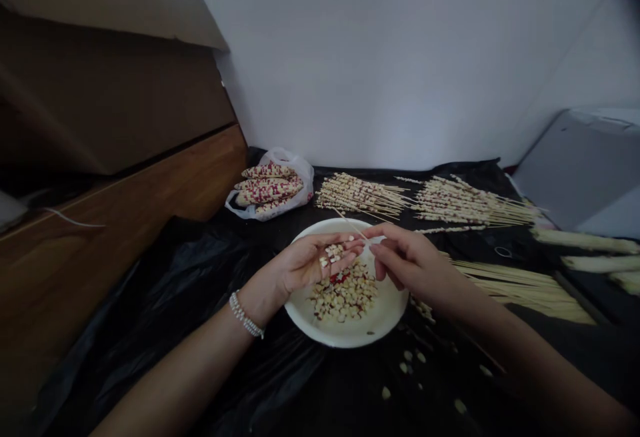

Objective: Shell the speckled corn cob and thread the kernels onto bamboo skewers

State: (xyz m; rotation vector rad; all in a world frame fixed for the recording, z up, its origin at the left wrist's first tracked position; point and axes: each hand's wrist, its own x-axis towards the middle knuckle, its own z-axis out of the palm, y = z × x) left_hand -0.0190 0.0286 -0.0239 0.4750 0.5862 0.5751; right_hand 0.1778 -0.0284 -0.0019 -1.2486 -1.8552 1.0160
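Corn kernels rest on the loosely open left hand; the right hand pinches a thin stick. Beyond the fingers lie many threaded sticks; beneath, the bowl holds unthreaded kernels.

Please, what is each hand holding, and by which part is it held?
The left hand, palm up, supports loose kernels from below. The right hand pinches a thin stick near its closer end.

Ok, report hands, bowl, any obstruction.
Left hand palm-up over white bowl, holding kernels. Right hand pinching thin stick. Stray kernels beside bowl, none blocking.
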